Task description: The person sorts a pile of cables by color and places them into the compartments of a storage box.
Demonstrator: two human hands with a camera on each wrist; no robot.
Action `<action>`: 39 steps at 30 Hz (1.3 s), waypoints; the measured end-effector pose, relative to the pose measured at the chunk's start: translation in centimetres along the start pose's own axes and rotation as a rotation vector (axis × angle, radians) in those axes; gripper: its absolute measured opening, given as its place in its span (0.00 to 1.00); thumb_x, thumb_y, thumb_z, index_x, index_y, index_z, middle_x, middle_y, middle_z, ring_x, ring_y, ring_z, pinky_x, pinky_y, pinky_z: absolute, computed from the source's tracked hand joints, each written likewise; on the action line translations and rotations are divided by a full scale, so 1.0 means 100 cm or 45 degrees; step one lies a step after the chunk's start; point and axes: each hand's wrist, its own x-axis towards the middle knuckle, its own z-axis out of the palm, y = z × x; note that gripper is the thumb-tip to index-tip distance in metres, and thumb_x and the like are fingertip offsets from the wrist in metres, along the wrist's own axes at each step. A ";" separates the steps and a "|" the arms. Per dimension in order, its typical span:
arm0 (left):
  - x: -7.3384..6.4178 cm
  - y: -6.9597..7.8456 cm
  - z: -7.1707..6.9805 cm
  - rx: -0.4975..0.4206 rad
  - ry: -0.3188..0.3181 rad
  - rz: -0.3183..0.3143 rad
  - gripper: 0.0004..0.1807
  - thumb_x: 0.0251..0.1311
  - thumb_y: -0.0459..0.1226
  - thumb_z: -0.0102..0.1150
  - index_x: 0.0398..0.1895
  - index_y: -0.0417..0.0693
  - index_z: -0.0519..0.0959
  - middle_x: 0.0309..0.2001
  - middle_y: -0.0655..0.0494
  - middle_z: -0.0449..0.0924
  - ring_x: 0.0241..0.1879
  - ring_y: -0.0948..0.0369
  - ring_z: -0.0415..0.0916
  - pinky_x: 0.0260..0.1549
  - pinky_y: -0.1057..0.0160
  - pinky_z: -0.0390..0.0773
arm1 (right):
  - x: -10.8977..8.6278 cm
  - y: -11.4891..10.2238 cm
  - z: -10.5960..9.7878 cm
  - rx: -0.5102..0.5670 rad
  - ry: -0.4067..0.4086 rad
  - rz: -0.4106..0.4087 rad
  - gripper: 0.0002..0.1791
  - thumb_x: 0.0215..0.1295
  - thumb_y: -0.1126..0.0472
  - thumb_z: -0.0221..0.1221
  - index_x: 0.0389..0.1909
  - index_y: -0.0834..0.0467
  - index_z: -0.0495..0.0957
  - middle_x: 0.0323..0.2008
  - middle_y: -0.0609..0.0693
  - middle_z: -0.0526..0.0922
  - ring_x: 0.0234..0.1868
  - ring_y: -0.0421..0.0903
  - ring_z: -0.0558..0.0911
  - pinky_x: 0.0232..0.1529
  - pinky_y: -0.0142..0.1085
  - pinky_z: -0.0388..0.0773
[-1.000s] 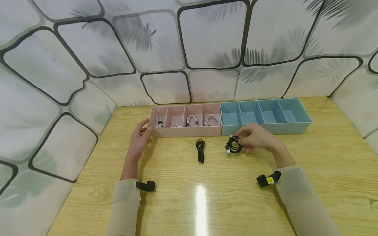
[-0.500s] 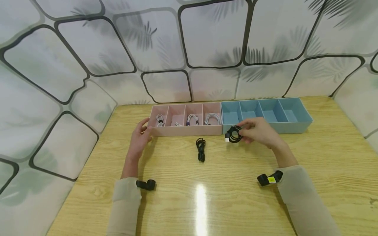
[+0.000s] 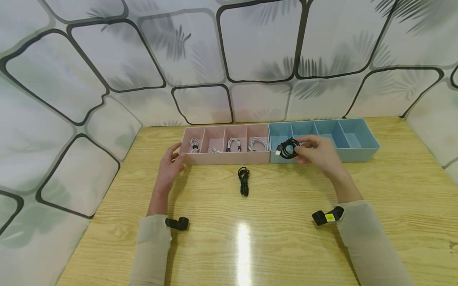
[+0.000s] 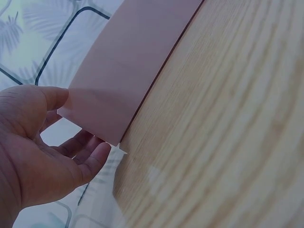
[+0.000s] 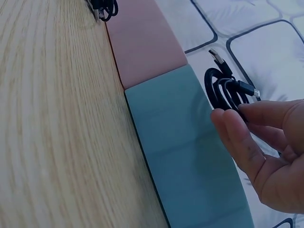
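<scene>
My right hand pinches a coiled black USB cable between thumb and fingertips, over the front rim of the blue divided box, near its leftmost compartment. In the right wrist view, both plugs of the cable stick out from the coil. My left hand holds the front left corner of the pink divided box. Its thumb lies on the front wall and the fingers curve along the end wall in the left wrist view. Another bundled black cable lies on the table before the pink box.
White cables sit in the pink box, among them a coiled one in the rightmost compartment and a tied one in the leftmost. Both boxes stand end to end near the patterned backdrop on the wooden table.
My right hand has lifted the coiled black cable from low in front of the blue box up and forward to its front rim. My left hand has stayed at the pink box.
</scene>
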 end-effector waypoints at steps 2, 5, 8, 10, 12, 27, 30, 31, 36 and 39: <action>0.000 0.000 -0.001 0.001 0.005 0.001 0.28 0.75 0.39 0.47 0.76 0.48 0.61 0.55 0.42 0.68 0.51 0.51 0.70 0.38 0.67 0.76 | 0.002 0.001 0.000 0.039 0.033 -0.002 0.23 0.69 0.67 0.59 0.62 0.71 0.71 0.36 0.56 0.77 0.31 0.43 0.87 0.35 0.38 0.85; 0.000 0.000 -0.001 0.007 0.011 0.003 0.27 0.75 0.39 0.48 0.75 0.49 0.61 0.55 0.42 0.68 0.51 0.51 0.71 0.38 0.67 0.76 | 0.005 0.003 0.001 0.095 0.067 0.003 0.23 0.69 0.68 0.58 0.63 0.71 0.70 0.34 0.51 0.78 0.30 0.42 0.87 0.35 0.37 0.84; 0.000 0.000 -0.002 0.008 0.017 0.008 0.27 0.75 0.38 0.48 0.75 0.49 0.62 0.54 0.42 0.68 0.50 0.51 0.71 0.37 0.68 0.76 | 0.007 0.004 0.002 0.138 0.080 0.011 0.24 0.70 0.67 0.58 0.63 0.72 0.70 0.33 0.49 0.80 0.30 0.40 0.87 0.35 0.36 0.84; 0.000 0.000 -0.003 0.011 0.023 0.012 0.27 0.75 0.38 0.48 0.75 0.49 0.62 0.54 0.41 0.68 0.49 0.51 0.71 0.36 0.68 0.76 | 0.008 0.005 0.002 0.162 0.083 0.020 0.24 0.70 0.67 0.58 0.64 0.73 0.68 0.33 0.49 0.80 0.30 0.40 0.87 0.35 0.36 0.84; 0.001 0.000 -0.003 0.019 0.024 0.014 0.27 0.75 0.38 0.48 0.75 0.48 0.62 0.54 0.41 0.69 0.49 0.51 0.71 0.36 0.68 0.76 | 0.010 0.005 0.001 0.174 0.085 0.030 0.25 0.71 0.65 0.58 0.65 0.73 0.67 0.34 0.49 0.80 0.31 0.40 0.87 0.36 0.36 0.84; 0.004 -0.005 0.002 -0.006 0.041 0.041 0.25 0.75 0.37 0.49 0.73 0.47 0.65 0.51 0.41 0.70 0.43 0.56 0.72 0.35 0.69 0.76 | 0.024 0.000 -0.002 0.356 0.163 0.069 0.22 0.69 0.66 0.60 0.57 0.73 0.68 0.34 0.46 0.82 0.30 0.41 0.87 0.33 0.33 0.84; 0.004 -0.007 0.003 -0.017 0.040 0.052 0.25 0.74 0.36 0.49 0.72 0.46 0.65 0.50 0.43 0.70 0.42 0.58 0.72 0.34 0.69 0.76 | 0.026 0.000 -0.004 0.310 0.167 0.087 0.24 0.69 0.63 0.60 0.58 0.74 0.68 0.35 0.45 0.82 0.30 0.41 0.87 0.33 0.33 0.84; 0.004 -0.007 0.003 -0.020 0.037 0.056 0.25 0.74 0.35 0.49 0.72 0.46 0.65 0.49 0.43 0.70 0.41 0.58 0.73 0.33 0.69 0.76 | 0.026 0.000 -0.005 0.289 0.165 0.092 0.24 0.70 0.62 0.60 0.58 0.74 0.68 0.35 0.44 0.82 0.31 0.40 0.87 0.33 0.33 0.84; 0.004 -0.009 0.002 -0.035 0.032 0.065 0.25 0.74 0.35 0.50 0.72 0.45 0.65 0.49 0.43 0.70 0.40 0.57 0.73 0.32 0.69 0.75 | 0.029 0.002 -0.005 0.217 0.161 0.110 0.26 0.71 0.59 0.59 0.59 0.74 0.69 0.35 0.42 0.81 0.31 0.40 0.87 0.34 0.33 0.84; 0.004 -0.008 0.001 -0.026 0.038 0.069 0.25 0.74 0.35 0.50 0.72 0.46 0.65 0.50 0.42 0.71 0.40 0.56 0.73 0.32 0.69 0.75 | 0.031 0.002 -0.004 0.182 0.157 0.107 0.26 0.71 0.57 0.60 0.59 0.73 0.70 0.35 0.41 0.81 0.29 0.38 0.87 0.32 0.33 0.83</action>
